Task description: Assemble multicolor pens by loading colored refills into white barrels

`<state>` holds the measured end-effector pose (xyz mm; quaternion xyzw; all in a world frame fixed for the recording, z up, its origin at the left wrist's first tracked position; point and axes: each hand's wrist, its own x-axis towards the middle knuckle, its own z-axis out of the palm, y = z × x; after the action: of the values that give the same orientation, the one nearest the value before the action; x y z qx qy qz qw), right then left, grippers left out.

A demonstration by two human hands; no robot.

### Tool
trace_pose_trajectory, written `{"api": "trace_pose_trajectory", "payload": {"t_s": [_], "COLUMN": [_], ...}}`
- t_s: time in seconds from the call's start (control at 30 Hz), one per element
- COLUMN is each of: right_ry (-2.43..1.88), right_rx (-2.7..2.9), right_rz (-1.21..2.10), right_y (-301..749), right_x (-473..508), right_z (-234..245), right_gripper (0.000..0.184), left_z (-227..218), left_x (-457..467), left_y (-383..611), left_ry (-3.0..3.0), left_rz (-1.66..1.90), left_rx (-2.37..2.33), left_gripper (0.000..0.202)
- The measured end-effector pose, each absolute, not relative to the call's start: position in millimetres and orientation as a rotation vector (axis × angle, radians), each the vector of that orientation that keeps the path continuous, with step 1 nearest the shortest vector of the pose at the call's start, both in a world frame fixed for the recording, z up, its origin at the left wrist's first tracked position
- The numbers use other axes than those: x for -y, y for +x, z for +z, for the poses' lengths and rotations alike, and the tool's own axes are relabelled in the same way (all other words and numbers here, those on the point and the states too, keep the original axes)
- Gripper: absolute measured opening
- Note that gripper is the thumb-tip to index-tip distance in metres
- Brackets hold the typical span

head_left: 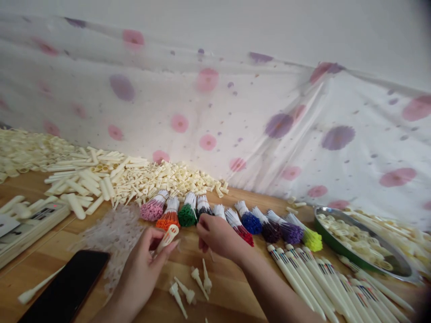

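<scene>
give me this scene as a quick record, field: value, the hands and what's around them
surface: wooden table, spotted cloth behind
left hand: pinches a cream slotted piece
right hand: fingers curled in front of the refill bundles; contents unclear
bundles: one row, pink through yellow-green
between hands: small cream pieces lying loose
left: dark phone
right: green-rimmed tray of cream parts, row of pen barrels
back left: heaps of cream parts

Two bare hands on bare forearms
The left hand (144, 264) and right hand (217, 235) are bare, and so are the left forearm (116, 307) and right forearm (272, 291) as far as they show; fingers slim, the left thumbnail (174, 245) plain; blur hides finer detail.
</scene>
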<state>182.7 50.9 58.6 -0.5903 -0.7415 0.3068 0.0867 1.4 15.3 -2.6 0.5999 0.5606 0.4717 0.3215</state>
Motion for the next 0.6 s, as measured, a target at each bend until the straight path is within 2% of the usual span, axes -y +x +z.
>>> {"api": "trace_pose_trajectory", "payload": {"t_s": [0.37,0.6], "right_ry": [-1.321,-1.215], "right_rx": [2.009,2.061], "right_rz": [0.854,0.723], "right_y": [202.6,203.4], "right_x": [18.7,22.7], "right_z": [1.2,-2.1], "right_gripper": [0.019,0.016], "left_z": [5.5,12.5], "left_x": [1.8,-0.9], "left_y": [13.2,9.7], "left_ry": [1.463,1.350], "left_rz": [1.209,1.245], "left_rx": [-1.319,-1.395], "left_gripper": [0.032,0.039]}}
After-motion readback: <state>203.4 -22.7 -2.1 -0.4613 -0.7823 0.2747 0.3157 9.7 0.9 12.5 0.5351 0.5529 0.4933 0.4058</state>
